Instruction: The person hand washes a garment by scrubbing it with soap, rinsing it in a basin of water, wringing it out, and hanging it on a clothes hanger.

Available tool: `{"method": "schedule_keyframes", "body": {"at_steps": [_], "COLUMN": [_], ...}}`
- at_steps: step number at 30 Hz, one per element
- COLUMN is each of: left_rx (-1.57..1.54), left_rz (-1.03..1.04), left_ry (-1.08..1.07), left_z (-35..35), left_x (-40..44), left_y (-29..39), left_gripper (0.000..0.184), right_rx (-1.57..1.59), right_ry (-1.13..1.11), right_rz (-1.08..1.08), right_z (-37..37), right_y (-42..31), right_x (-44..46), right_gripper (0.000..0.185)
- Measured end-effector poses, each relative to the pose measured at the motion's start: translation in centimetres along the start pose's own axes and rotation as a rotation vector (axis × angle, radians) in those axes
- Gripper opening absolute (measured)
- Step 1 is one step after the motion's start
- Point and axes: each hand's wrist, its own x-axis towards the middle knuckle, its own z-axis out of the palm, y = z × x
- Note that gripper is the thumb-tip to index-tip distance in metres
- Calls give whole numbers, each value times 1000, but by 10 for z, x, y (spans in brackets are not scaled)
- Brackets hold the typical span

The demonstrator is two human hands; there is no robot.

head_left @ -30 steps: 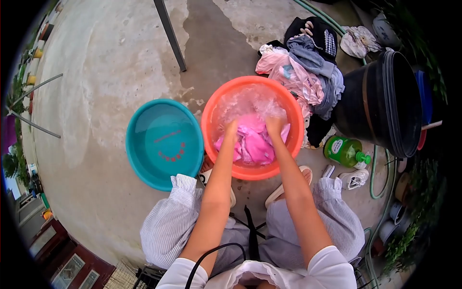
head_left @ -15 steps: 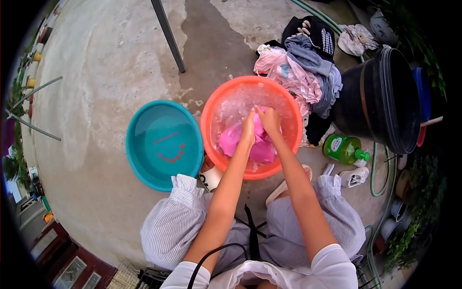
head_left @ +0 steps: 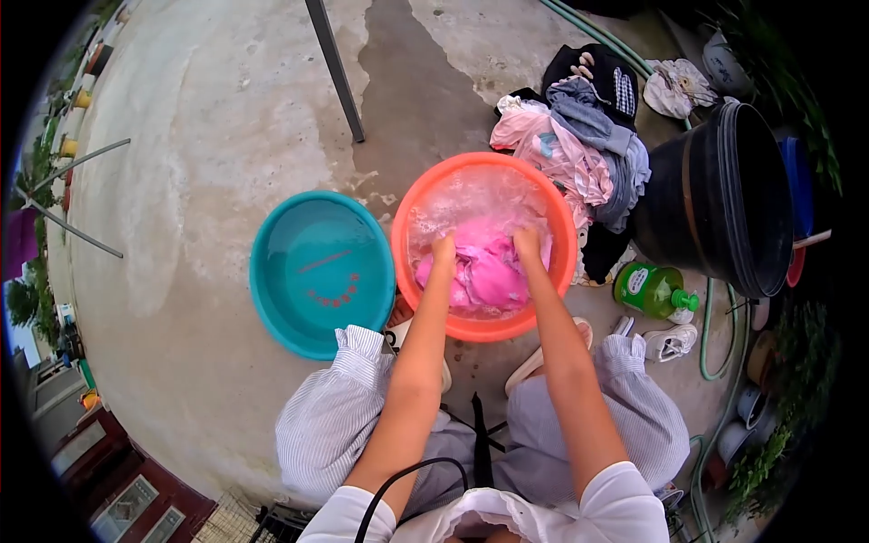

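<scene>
A bright pink garment (head_left: 489,267) lies bunched in soapy water inside the orange basin (head_left: 568,262). My left hand (head_left: 444,247) grips the cloth at its left side, fingers closed and partly hidden by the fabric. At the other side, my right hand (head_left: 526,241) is closed on the same cloth. The two hands are apart, with the garment spread between them at the water's surface. What kind of garment it is, I cannot make out.
Left of the orange basin stands a teal basin (head_left: 260,281) of water. A heap of clothes (head_left: 588,136) lies at the upper right, near a large black tub (head_left: 701,195). A green detergent bottle (head_left: 647,288), white shoes (head_left: 671,343) and a hose (head_left: 715,369) are on the right.
My hands were together over the basin's middle; now they are apart, left and right. The pink cloth has spread out between them. The whole view has shifted slightly.
</scene>
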Motion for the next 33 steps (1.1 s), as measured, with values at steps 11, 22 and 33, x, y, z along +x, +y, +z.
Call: {"method": "schedule_keyframes", "body": {"at_steps": [11, 22, 33], "left_rx": [257, 57, -208], "left_rz": [170, 80, -80], "left_ry": [-168, -222, -104], "left_z": [88, 95, 17], "left_x": [-114, -155, -43], "left_y": [69, 83, 20], "left_gripper": [45, 31, 15], "right_rx": [223, 501, -541], "right_ry": [410, -19, 118], "right_rz": [-386, 16, -258], "right_z": [-2, -22, -1], "right_y": [-114, -101, -16], "right_x": [-92, -46, -24], "right_gripper": [33, 43, 20]}}
